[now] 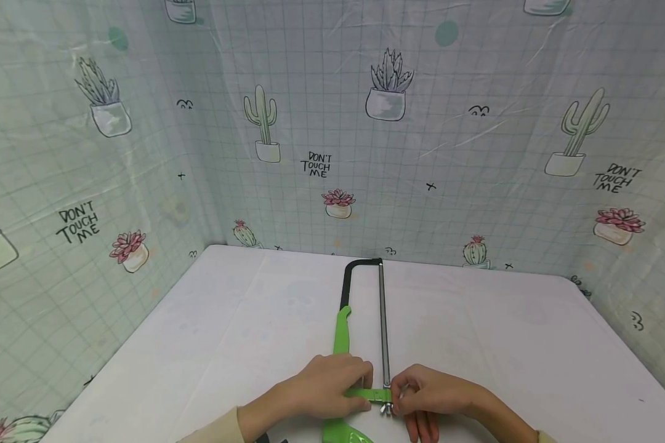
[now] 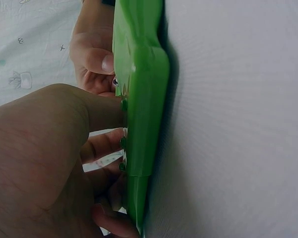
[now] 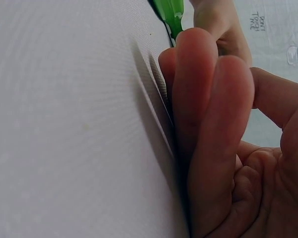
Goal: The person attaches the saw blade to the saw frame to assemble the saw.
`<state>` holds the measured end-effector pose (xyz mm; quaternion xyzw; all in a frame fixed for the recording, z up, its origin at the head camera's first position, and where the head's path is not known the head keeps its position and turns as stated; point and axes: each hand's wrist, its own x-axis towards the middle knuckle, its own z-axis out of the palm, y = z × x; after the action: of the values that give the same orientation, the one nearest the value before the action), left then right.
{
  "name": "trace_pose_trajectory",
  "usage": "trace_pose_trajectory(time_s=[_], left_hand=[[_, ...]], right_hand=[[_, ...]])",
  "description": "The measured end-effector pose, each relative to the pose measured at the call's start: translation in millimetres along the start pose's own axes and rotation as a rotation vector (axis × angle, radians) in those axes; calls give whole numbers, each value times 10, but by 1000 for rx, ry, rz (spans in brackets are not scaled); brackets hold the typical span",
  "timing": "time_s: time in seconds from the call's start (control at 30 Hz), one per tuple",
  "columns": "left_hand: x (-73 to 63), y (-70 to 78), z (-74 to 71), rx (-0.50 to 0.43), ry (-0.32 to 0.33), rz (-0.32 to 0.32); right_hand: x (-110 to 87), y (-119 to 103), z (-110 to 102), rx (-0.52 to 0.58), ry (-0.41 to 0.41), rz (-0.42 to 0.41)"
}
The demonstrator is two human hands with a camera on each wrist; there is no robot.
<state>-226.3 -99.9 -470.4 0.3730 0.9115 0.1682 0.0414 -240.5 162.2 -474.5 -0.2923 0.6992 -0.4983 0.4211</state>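
Note:
A hacksaw (image 1: 341, 335) with a green frame and black bow lies flat on the white table, its bow pointing away from me. Its grey blade (image 1: 384, 320) runs along the right side, down to a green cross-arm with a silver wing nut (image 1: 386, 408) below it. My left hand (image 1: 329, 384) grips the frame at that cross-arm, thumb on the near side. At the cross-arm's right end, thumb and forefinger of my right hand (image 1: 435, 392) pinch the hacksaw beside the wing nut; the exact part is hidden by the fingers. The other right fingers (image 3: 221, 129) extend close over the table.
The white table (image 1: 277, 295) spreads out around the hacksaw. A patterned sheet (image 1: 332, 123) with potted plants hangs behind and along both sides. Something small and dark (image 1: 263, 438) shows at the bottom edge, left of the green handle (image 1: 343, 432).

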Motion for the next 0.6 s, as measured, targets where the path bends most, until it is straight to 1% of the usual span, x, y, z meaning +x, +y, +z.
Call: trace_pose_trajectory(time_s=[0.3, 0.6], left_hand=[[6, 26, -28, -18, -11, -14], [9, 21, -22, -6, -8, -12]], right_hand=[[-4, -9, -4, 3, 3, 6], [-5, -9, -4, 2, 5, 8]])
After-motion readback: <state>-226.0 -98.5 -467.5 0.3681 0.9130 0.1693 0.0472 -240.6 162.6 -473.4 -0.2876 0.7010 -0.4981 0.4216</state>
